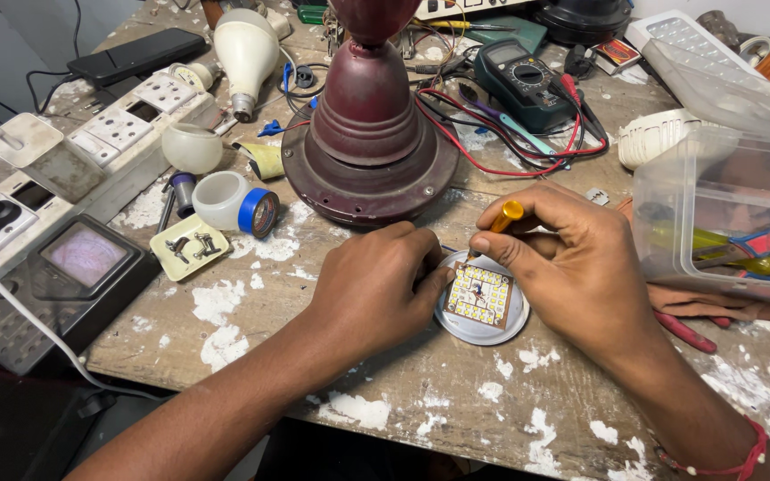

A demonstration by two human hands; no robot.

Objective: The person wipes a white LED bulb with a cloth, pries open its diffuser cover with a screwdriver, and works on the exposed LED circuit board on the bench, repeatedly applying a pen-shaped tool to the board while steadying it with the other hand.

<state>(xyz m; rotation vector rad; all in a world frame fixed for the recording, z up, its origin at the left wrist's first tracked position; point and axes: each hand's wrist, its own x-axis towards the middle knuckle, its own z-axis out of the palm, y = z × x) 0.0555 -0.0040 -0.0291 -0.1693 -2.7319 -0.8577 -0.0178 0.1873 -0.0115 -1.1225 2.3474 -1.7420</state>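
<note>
Left hand (376, 289) curled, fingers closed on the rim of the round lamp base (481, 307), steadying it on the bench (403, 419). Right hand (572, 263) pinches a yellow-handled screwdriver (501, 220), tip down at the LED board (479, 294) seated in the base. Maroon fan hub (367, 125) just behind.

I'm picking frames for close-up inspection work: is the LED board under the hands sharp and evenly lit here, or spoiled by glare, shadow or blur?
Head view: the LED board is sharp and evenly lit, with soft shadow only beneath the left hand and right hand; no motion blur; the clear plastic box at right shows mild glare; wide-angle bending shows at the edges, as on the power strip.
</note>
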